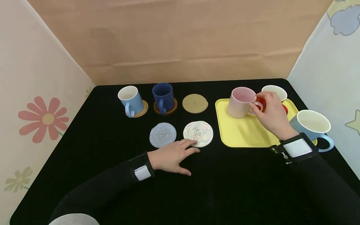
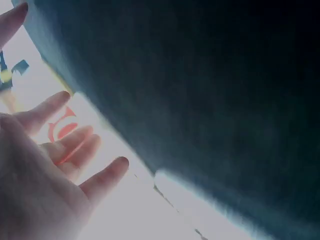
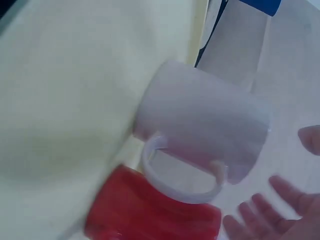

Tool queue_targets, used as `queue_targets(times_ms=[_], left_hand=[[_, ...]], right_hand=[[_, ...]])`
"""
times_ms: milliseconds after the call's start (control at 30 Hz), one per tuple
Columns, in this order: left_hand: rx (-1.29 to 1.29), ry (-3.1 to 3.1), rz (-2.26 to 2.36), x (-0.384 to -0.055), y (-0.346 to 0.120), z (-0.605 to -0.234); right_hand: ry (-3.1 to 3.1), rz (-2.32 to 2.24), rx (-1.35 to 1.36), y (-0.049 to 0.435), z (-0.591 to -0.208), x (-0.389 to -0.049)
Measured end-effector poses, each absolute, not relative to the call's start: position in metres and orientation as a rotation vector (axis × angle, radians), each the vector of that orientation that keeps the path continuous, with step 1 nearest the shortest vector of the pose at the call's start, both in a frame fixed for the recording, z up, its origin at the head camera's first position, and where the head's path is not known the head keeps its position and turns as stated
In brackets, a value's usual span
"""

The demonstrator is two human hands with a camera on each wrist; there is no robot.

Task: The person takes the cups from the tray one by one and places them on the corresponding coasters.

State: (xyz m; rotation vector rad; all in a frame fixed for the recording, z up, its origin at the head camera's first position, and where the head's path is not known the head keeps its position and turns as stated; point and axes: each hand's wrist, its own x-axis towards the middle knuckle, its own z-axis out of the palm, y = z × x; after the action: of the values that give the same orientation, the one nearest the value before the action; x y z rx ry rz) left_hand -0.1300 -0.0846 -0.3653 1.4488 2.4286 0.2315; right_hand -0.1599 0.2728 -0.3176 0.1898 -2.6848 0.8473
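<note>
A pale pink mug (image 1: 239, 107) stands upright on the yellow tray (image 1: 242, 136), its handle turned right. My right hand (image 1: 271, 114) is at that handle in the head view. In the right wrist view, the fingers (image 3: 295, 197) are spread and apart from the mug (image 3: 200, 117). Beside it is a red mug (image 3: 150, 207); my hand partly hides its white-lined rim (image 1: 274, 90) in the head view. My left hand (image 1: 171, 156) has its fingers extended, the fingertips at the near edge of a white patterned coaster (image 1: 199, 131). Whether they touch it, I cannot tell.
On the left, a light blue mug (image 1: 131, 101) and a dark blue mug (image 1: 163, 97) stand on coasters. A tan coaster (image 1: 195, 103) and a speckled bluish coaster (image 1: 162, 135) lie nearby. Another light blue mug (image 1: 310, 125) stands at the tray's right end. Panels surround the black table.
</note>
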Motion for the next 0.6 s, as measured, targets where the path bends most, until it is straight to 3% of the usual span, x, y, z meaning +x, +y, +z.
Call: queue_targets(times_ms=[333,600], left_hand=[[1.055,2.605,0.166,-0.198,-0.067,-0.349],[0.782,2.565,0.142,-0.239,-0.06,-0.348]], right_hand=[[-2.994,1.037,-0.052,0.285,-0.321,-0.172],[-2.98,1.044,-0.057,0.288,-0.323,-0.177]])
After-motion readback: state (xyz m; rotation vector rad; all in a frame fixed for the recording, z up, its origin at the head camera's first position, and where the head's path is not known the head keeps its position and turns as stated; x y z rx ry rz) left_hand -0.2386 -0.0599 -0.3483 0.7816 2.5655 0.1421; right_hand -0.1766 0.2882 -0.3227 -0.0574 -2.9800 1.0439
